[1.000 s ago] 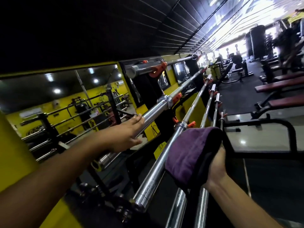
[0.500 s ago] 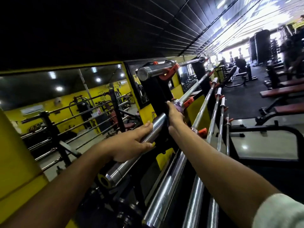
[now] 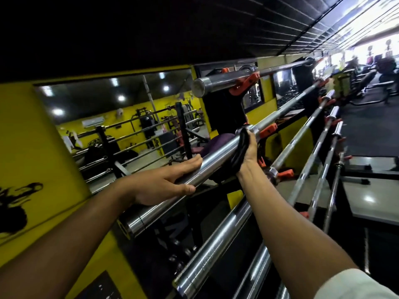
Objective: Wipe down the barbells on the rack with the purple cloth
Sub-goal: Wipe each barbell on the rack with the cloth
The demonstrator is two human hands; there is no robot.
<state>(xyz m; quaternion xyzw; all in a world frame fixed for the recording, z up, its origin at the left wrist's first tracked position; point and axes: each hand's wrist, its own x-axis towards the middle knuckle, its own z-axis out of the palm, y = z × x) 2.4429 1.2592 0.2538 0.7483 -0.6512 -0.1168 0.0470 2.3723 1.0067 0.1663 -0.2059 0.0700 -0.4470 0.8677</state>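
Yellow wall (image 3: 32,134) left with mirror (image 3: 121,117); black slatted ceiling (image 3: 194,29); dark floor (image 3: 364,134) and benches far right, brightly lit.

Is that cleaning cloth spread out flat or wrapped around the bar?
Wrapped. The cloth is bunched round the barbell sleeve, gripped by the right hand; the left hand rests on it nearer the end.

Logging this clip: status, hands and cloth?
Left hand resting flat on chrome barbell sleeve. Right hand gripping purple cloth around it. Nothing obstructing.
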